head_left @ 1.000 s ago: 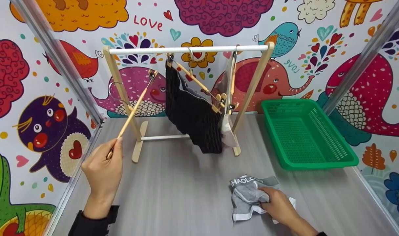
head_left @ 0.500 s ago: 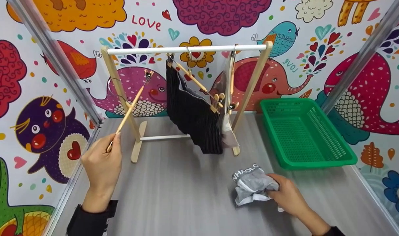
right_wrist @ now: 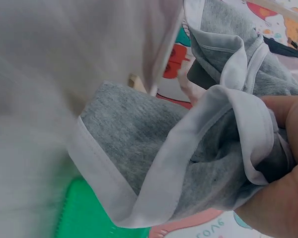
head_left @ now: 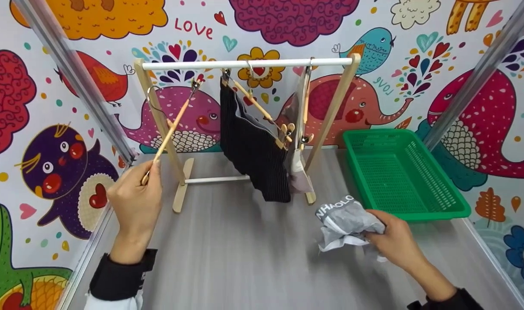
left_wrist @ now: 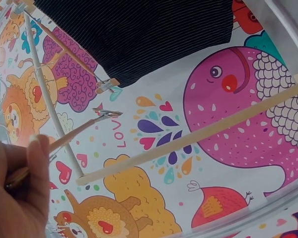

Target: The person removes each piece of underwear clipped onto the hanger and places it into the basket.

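Observation:
My left hand grips one end of a wooden clip hanger, which slants up and away in front of the rack's left post. A metal clip shows at the hanger's far end, and its hook hangs off to the left. In my right hand is a bunched pair of grey underpants with white trim and a lettered waistband, held above the table near the green basket. The right wrist view shows thumb and fingers pinching the grey cloth. Black striped shorts hang by clips from another hanger on the rack.
A small clothes rack with a white rail and wooden posts stands at the back. Beside the black shorts hangs a pale garment. The green basket sits at the right, before the patterned wall. The grey table spreads below.
My right hand has lifted the grey underpants off the table and carried them up and to the right. The left hand has raised the hanger slightly.

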Action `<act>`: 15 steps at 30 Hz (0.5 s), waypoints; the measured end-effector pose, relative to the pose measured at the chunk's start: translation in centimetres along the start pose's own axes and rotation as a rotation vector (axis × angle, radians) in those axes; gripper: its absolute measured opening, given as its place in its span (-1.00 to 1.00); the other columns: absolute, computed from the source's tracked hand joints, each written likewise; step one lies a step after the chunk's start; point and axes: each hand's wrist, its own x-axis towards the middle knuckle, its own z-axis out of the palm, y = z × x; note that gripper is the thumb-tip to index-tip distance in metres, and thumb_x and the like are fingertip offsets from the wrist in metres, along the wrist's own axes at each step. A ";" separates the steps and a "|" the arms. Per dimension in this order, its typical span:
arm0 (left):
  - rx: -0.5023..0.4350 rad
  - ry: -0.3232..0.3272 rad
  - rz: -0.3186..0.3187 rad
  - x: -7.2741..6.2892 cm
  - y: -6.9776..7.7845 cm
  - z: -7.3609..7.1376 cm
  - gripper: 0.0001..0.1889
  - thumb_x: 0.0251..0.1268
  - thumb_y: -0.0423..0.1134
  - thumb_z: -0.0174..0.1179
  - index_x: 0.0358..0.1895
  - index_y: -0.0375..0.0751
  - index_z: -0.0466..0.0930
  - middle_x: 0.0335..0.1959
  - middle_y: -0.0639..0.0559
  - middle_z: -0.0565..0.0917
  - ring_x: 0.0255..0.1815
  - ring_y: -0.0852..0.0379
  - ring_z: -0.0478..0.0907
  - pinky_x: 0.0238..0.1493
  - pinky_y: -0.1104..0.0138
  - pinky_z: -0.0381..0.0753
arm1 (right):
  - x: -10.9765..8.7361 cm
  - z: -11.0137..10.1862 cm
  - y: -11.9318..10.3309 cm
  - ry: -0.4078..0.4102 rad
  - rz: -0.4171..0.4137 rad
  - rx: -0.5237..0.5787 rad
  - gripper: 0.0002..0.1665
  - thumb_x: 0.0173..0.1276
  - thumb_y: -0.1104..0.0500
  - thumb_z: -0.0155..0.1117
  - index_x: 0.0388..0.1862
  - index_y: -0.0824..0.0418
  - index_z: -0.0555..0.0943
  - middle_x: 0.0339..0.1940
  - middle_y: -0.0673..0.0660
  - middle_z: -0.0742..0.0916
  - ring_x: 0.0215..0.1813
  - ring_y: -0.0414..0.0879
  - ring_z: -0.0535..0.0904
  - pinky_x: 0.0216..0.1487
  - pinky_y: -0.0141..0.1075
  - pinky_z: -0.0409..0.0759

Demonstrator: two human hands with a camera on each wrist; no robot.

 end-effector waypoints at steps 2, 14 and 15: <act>-0.005 0.003 -0.002 0.4 0.1 0.2 -0.93 0.27 -0.53 0.35 -0.27 -0.51 0.80 -0.51 -0.29 0.73 -0.58 -0.08 0.58 -0.30 0.74 0.30 | 0.3 -0.6 -0.1 0.013 -0.005 0.001 -0.43 0.02 0.52 0.55 0.09 0.32 0.75 -0.01 0.19 0.82 0.03 -0.04 0.70 0.02 -0.48 0.55; 0.013 0.030 -0.034 2.8 -0.3 1.3 -0.91 0.31 -0.48 0.36 -0.28 -0.49 0.81 -0.48 -0.32 0.75 -0.54 -0.19 0.65 -0.32 0.70 0.28 | 2.7 -4.7 -0.8 0.068 -0.012 -0.011 -0.45 0.13 0.49 0.54 0.15 0.35 0.72 0.04 0.31 0.79 0.00 -0.52 0.53 -0.06 -0.69 0.42; 0.019 0.032 -0.038 3.0 -0.3 1.4 -0.91 0.31 -0.48 0.37 -0.28 -0.49 0.81 -0.49 -0.31 0.75 -0.55 -0.20 0.65 -0.33 0.70 0.28 | 2.8 -4.9 -0.9 0.069 -0.014 -0.014 -0.46 0.13 0.48 0.54 0.15 0.35 0.72 0.05 0.31 0.79 0.00 -0.54 0.52 -0.06 -0.70 0.41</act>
